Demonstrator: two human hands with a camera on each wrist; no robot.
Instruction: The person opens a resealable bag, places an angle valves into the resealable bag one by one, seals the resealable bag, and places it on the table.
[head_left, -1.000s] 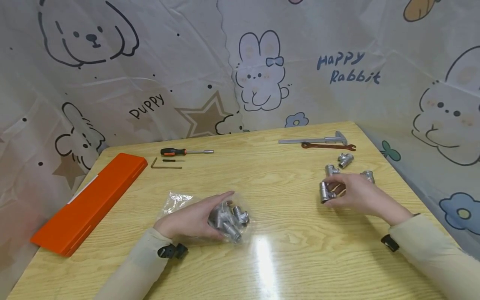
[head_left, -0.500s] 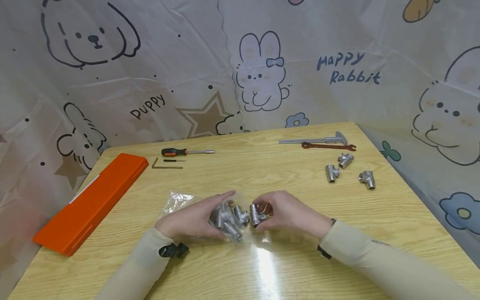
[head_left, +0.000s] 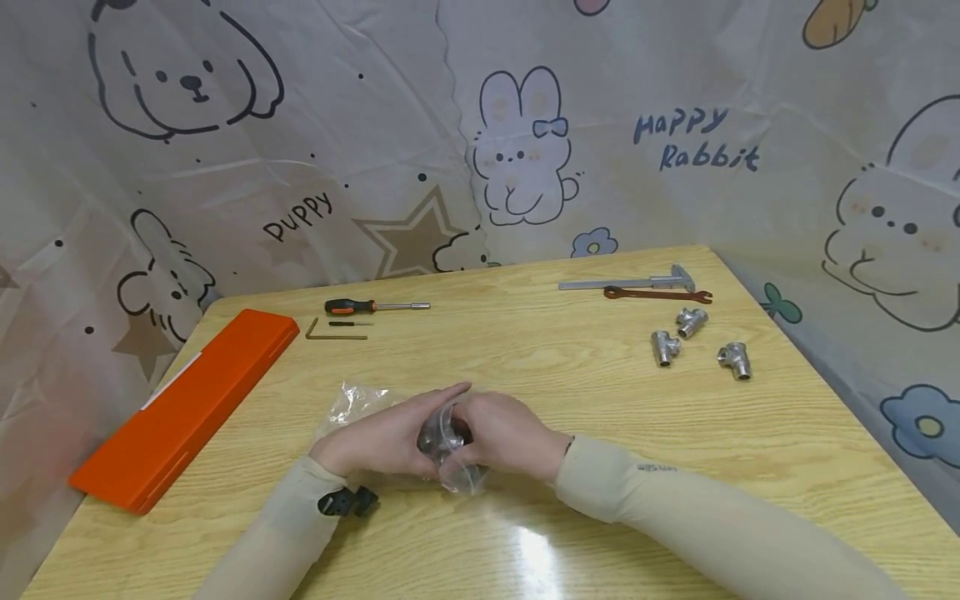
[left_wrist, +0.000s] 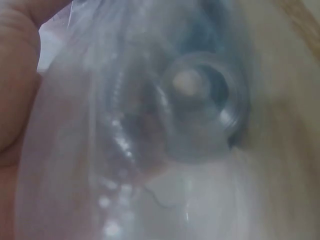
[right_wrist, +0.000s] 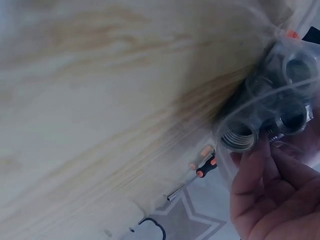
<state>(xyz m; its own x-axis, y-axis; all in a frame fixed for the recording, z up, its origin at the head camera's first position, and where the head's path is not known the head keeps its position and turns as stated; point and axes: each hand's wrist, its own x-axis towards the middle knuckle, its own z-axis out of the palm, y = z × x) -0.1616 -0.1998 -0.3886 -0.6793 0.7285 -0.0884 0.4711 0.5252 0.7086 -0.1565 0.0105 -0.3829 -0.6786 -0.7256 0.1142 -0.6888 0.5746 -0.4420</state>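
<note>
A clear plastic bag (head_left: 354, 403) holding several metal tee pipe fittings (right_wrist: 239, 136) lies on the table. My left hand (head_left: 384, 437) grips the bag round the fittings, thumb on the near side and fingers on the far side. At the bag's mouth is my right hand (head_left: 508, 433), its curled fingers pinching a tee fitting mostly hidden by the hand. The right wrist view has the fingertips (right_wrist: 260, 150) against the metal among the threaded openings. Blurred plastic (left_wrist: 200, 200) and one round fitting end (left_wrist: 207, 100) fill the left wrist view.
Three loose tee fittings (head_left: 664, 348) lie at the right, below a caliper (head_left: 615, 284) and a red-brown wrench (head_left: 658, 294). Back left are a screwdriver (head_left: 352, 307), a small black screwdriver (head_left: 342, 323) and a hex key (head_left: 337, 337). An orange case (head_left: 195, 408) lies along the left.
My right hand has carried a tee fitting from the group at the right leftward to the bag's mouth, and its fingers now reach in. The left hand keeps its grip on the bag.
</note>
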